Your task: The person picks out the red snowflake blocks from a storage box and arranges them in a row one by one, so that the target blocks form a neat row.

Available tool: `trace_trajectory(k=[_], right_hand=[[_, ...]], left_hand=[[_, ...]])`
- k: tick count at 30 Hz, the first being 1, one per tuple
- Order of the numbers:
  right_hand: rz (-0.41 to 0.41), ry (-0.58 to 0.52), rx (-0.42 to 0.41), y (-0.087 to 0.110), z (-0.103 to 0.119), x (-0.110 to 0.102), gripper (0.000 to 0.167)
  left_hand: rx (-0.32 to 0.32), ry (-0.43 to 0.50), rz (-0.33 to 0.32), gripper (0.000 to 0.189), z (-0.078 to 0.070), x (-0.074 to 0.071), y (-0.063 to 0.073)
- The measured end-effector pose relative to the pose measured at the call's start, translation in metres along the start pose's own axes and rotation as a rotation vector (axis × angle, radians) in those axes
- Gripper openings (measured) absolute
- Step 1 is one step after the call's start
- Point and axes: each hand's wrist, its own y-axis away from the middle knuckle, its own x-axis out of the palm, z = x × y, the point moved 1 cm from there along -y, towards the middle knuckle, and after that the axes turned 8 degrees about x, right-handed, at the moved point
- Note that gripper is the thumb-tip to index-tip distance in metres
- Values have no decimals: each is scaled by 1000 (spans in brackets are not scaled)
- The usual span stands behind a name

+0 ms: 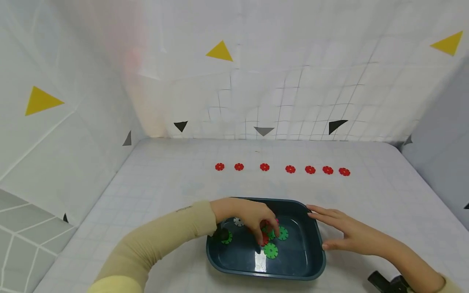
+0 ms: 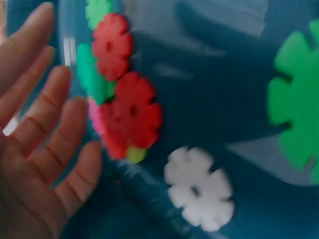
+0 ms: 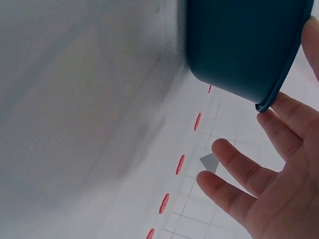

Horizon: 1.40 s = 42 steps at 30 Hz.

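My left hand (image 1: 254, 216) reaches down into a dark blue plastic basin (image 1: 223, 266), fingers bent over a cluster of notched, flower-shaped plastic discs. In the left wrist view its fingers are relaxed and spread beside red discs (image 2: 137, 109), and nothing shows gripped in them. Around the cluster lie a green disc (image 1: 270, 250), another green disc (image 1: 282, 233) and a white disc (image 2: 198, 188). My right hand (image 1: 346, 232) rests against the basin's right end with fingers extended. Fingertips touch the rim at the corner (image 3: 264, 106), while other fingers are off it.
Several red discs (image 1: 264, 167) lie in a spaced row on the white table (image 1: 176, 175) beyond the basin. A black object (image 1: 384, 281) sits by my right forearm. White sheeting with yellow and black triangles walls the back and sides.
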Motion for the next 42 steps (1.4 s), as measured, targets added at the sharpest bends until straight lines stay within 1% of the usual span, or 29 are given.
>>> trace_trajectory(k=[2,4,10,14,18,21,28,32,36,40,42], right_hand=[[1,-3,-1,0,0,0,72],[2,-6,-2,-1,0,0,72],[-2,-11,-11,-2,2,-1,71],[0,-19,-16,-3,3,-1,71],[4,-26,-16,-3,2,-1,71],[8,-32,-10,-3,2,-1,71],[9,-38,-8,-2,1,-1,72],[14,-49,-11,-2,0,0,72],[27,-67,-9,-2,-1,0,71],[39,-73,6,-2,-1,0,71],[43,-73,13,-1,-1,0,71]], left_hand=[[-28,-12,38,39,2,4,-2],[-43,-31,61,37,4,7,-4],[-70,-83,74,34,9,12,-6],[-68,-114,71,33,9,14,-7],[-58,-112,66,34,10,16,-8],[-48,-101,53,34,11,16,-8],[-15,-136,21,30,15,16,-8],[-2,-143,22,28,16,16,-9],[9,-131,23,27,17,17,-10],[1,-145,30,26,15,17,-10],[-14,-151,34,26,14,16,-10]])
